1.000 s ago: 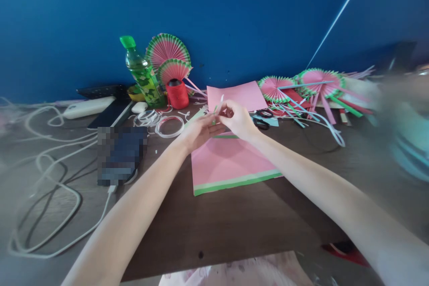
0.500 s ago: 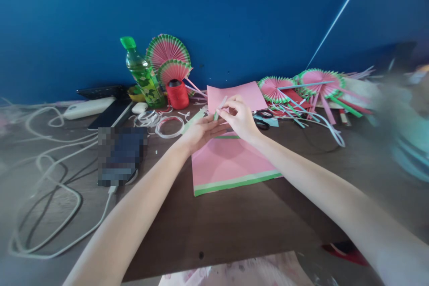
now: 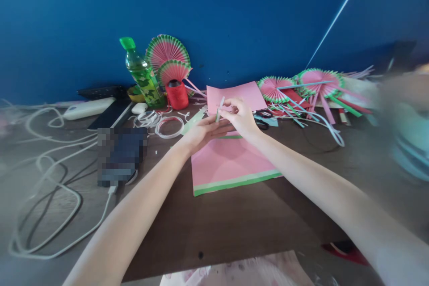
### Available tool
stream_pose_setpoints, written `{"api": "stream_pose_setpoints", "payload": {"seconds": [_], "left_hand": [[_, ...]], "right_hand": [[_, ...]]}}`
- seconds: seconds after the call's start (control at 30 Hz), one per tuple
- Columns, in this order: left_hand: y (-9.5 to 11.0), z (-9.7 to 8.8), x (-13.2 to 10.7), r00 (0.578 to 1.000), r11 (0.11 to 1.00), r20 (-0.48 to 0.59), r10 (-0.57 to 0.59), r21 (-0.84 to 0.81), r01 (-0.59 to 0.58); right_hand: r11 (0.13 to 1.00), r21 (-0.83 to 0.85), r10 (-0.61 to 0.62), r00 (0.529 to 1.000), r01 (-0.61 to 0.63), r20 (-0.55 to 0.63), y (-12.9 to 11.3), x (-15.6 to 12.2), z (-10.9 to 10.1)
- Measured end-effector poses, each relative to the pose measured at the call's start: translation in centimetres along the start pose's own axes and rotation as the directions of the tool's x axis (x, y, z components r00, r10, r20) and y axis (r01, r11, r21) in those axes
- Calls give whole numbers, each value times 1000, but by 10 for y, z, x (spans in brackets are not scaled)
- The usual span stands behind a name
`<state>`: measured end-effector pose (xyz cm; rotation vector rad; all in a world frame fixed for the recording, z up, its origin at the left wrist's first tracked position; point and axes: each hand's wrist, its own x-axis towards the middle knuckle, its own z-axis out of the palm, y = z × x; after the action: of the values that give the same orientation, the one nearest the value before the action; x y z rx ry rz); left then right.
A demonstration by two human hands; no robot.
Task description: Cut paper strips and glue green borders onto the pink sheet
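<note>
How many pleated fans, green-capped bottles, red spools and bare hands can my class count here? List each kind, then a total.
Pleated fans: 4
Green-capped bottle: 1
Red spool: 1
Bare hands (left hand, right hand): 2
Total: 8

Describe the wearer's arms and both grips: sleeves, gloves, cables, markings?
Left forearm and right forearm: bare, no sleeves in view. Left grip and right grip: ungloved hands. No watch, bracelet, cable or marking visible on either. Pale patterned garment below.
</note>
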<state>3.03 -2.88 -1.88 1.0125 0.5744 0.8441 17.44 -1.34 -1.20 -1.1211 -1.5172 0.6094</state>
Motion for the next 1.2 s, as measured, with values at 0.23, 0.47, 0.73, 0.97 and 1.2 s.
{"api": "stream_pose_setpoints", "payload": {"seconds": [0.23,0.47,0.73,0.97,1.2], "left_hand": [[1,-1,-2,999,998,-19,27,64,-26],[4,-3,-3,999,981,-39,18,191,-10],[19,1,-6,896,547,-232,378,837,-14],[38,-21,-12,947,569,-152,283,822,-38],[46,-32,-18,982,646,-154,106,762,49]], "right_hand": [[931,330,108,980,-158,164,-2,3,-1],[930,311,150,975,-195,162,0,4,-3],[982,185,11,989,-39,149,-12,-4,-1],[997,-58,-24,956,42,291,3,2,-4],[944,-277,50,755,178,654,15,-1,-4]]}}
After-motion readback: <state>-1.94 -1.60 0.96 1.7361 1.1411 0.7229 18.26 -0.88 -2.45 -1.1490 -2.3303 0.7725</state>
